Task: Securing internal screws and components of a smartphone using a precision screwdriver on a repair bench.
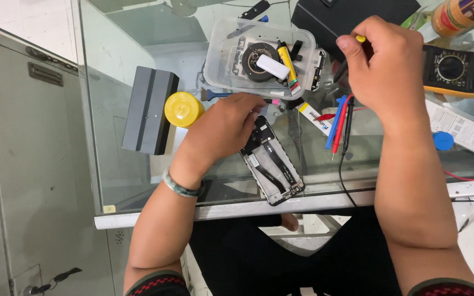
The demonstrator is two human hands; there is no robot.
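Left hand (223, 129) pins the opened phone (271, 164) flat on the glass table (127, 49) near its front edge, fingers pressing its far end to steady it, while right hand (382, 68) hovers farther right, closed around a yellow-tipped tool (360, 39).

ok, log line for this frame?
left hand: holds opened phone | right hand: grips yellow-tipped tool | surface: glass table

Glass-topped counter (138, 49) edged by white frame; grey metal cabinet (23, 164) seen at left; pale floor glimpsed beneath; even daylight.
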